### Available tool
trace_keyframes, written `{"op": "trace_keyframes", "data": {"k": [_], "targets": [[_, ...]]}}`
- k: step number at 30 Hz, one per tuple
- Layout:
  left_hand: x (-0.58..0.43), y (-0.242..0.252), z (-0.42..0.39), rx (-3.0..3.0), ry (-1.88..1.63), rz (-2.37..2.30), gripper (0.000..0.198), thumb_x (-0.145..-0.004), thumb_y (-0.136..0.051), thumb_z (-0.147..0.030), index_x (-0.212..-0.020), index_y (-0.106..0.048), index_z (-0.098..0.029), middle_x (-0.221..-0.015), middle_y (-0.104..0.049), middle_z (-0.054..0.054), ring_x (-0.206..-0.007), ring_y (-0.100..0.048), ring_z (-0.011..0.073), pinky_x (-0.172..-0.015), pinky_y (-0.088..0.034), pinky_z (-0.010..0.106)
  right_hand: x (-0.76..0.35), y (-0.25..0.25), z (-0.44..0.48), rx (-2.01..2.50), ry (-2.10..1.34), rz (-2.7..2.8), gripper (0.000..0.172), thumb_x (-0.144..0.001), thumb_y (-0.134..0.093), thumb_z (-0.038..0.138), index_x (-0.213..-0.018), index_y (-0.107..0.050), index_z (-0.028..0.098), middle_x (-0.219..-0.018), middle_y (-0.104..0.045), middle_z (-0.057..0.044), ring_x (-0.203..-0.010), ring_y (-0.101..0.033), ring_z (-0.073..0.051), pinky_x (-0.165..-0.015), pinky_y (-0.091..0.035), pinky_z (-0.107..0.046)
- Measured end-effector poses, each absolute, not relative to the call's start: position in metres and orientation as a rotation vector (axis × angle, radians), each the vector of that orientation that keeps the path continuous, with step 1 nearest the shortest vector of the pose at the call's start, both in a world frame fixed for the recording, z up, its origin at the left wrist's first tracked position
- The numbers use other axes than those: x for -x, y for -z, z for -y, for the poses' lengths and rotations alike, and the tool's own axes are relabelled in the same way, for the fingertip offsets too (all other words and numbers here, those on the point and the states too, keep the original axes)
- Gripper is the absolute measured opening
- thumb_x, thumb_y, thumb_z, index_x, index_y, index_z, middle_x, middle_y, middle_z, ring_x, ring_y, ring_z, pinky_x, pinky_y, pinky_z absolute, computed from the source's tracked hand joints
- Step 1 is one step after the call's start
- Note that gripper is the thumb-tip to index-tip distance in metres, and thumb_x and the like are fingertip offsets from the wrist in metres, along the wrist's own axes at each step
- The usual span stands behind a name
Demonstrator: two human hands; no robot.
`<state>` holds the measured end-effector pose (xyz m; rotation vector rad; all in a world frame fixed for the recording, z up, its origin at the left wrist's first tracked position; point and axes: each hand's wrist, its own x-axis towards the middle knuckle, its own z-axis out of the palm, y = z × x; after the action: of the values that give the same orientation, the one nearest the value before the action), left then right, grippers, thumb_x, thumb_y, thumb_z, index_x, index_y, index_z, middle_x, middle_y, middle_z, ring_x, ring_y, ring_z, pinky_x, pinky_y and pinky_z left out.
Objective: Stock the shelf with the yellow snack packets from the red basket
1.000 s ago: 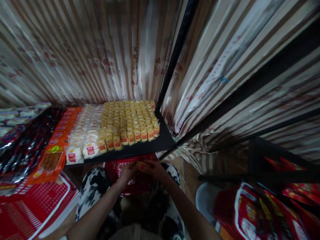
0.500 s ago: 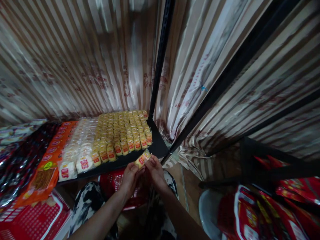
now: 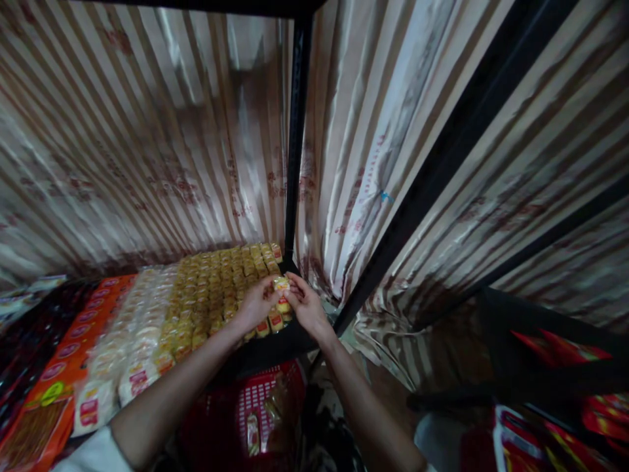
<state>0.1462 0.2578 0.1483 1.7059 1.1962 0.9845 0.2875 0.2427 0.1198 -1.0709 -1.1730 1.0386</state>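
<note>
A small yellow wrapped snack cake (image 3: 282, 286) with a red label is pinched between my two hands. My left hand (image 3: 259, 303) grips its left side with closed fingers; my right hand (image 3: 305, 307) has closed on its right side. Both hands are over the right end of a block of matching yellow packaged cakes (image 3: 211, 282), set in tight rows on a black shelf (image 3: 275, 347). My left forearm hides part of the front rows. Left of them lie rows of white wrapped cakes (image 3: 135, 351).
Orange snack packs (image 3: 63, 373) and dark shiny packs (image 3: 34, 334) lie farther left. A red basket (image 3: 255, 400) with a few packets stands below the shelf. Black shelf posts (image 3: 297, 131) rise before a striped curtain (image 3: 147, 131). Red packages (image 3: 545, 446) are at the lower right.
Both hands have moved forward with the snack cake, from in front of the shelf edge to over the right end of the yellow rows. The camera view has shifted too.
</note>
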Motion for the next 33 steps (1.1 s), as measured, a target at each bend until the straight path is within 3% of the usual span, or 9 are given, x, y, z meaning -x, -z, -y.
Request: {"op": "trace_keyframes", "data": {"k": [7, 11, 15, 19, 24, 28, 33], "targets": [[-0.172, -0.172, -0.339, -1.811, -0.917, -1.373, 0.024, -0.074, -0.058, -0.019, -0.097, -0.064, -0.019, -0.078, -0.068, 0.0, -0.072, -0.062, 0.0133, -0.068, -0.048, 0.024, -0.298, -0.134, -0.319, 1.149, -0.856, 1.271, 0.038, -0.077, -0.056, 0.027, -0.115, -0.057, 0.02, -0.108, -0.067, -0.006, -0.098, -0.063, -0.018, -0.092, -0.048, -0.035], [-0.182, -0.177, -0.375, -1.856, -0.849, -1.512, 0.026, -0.074, -0.058, -0.019, -0.099, -0.064, -0.018, -0.078, -0.068, 0.0, -0.068, -0.061, 0.0123, -0.063, -0.046, 0.021, -0.3, -0.136, -0.347, 1.295, -0.677, 1.285, 0.044, -0.08, -0.051, 0.026, -0.123, -0.054, 0.016, -0.119, -0.062, -0.01, -0.108, -0.059, -0.021, -0.097, -0.044, -0.037], [-0.185, -0.171, -0.403, -1.897, -0.837, -1.627, 0.029, -0.072, -0.058, -0.015, -0.1, -0.064, -0.018, -0.091, -0.07, 0.004, -0.084, -0.062, 0.0168, -0.074, -0.044, 0.024, -0.302, -0.124, -0.359, 1.421, -0.522, 1.248, 0.039, -0.081, -0.046, 0.023, -0.117, -0.06, 0.017, -0.12, -0.062, -0.009, -0.112, -0.055, -0.021, -0.101, -0.039, -0.037], [-0.191, -0.153, -0.417, -1.968, -0.792, -1.678, 0.028, -0.073, -0.059, -0.017, -0.1, -0.065, -0.018, -0.097, -0.069, 0.007, -0.092, -0.061, 0.0203, -0.082, -0.043, 0.028, -0.304, -0.103, -0.363, 1.491, -0.567, 1.219, 0.035, -0.08, -0.043, 0.023, -0.105, -0.067, 0.02, -0.104, -0.068, -0.005, -0.101, -0.059, -0.021, -0.097, -0.041, -0.036], [-0.197, -0.134, -0.422, -2.09, -0.767, -1.659, 0.036, -0.072, -0.056, -0.014, -0.107, -0.064, -0.019, -0.106, -0.067, 0.009, -0.103, -0.057, 0.0227, -0.092, -0.039, 0.031, -0.305, -0.075, -0.371, 1.466, -0.66, 1.163, 0.034, -0.078, -0.046, 0.029, -0.102, -0.069, 0.022, -0.099, -0.07, -0.004, -0.099, -0.061, -0.022, -0.094, -0.043, -0.037], [-0.199, -0.127, -0.427, -2.185, -0.724, -1.603, 0.029, -0.067, -0.059, -0.01, -0.092, -0.069, -0.022, -0.096, -0.069, 0.006, -0.104, -0.056, 0.0218, -0.099, -0.033, 0.03, -0.307, -0.054, -0.381, 1.473, -0.733, 1.177, 0.035, -0.079, -0.045, 0.033, -0.102, -0.068, 0.022, -0.102, -0.07, -0.004, -0.101, -0.06, -0.021, -0.095, -0.042, -0.037], [-0.2, -0.116, -0.433, -2.213, -0.703, -1.639, 0.018, -0.062, -0.06, -0.007, -0.072, -0.069, -0.019, -0.086, -0.068, 0.011, -0.104, -0.054, 0.0266, -0.098, -0.033, 0.035, -0.308, -0.038, -0.387, 1.408, -0.851, 1.194, 0.034, -0.076, -0.052, 0.039, -0.1, -0.069, 0.022, -0.102, -0.07, -0.004, -0.104, -0.06, -0.022, -0.097, -0.041, -0.039]]}}
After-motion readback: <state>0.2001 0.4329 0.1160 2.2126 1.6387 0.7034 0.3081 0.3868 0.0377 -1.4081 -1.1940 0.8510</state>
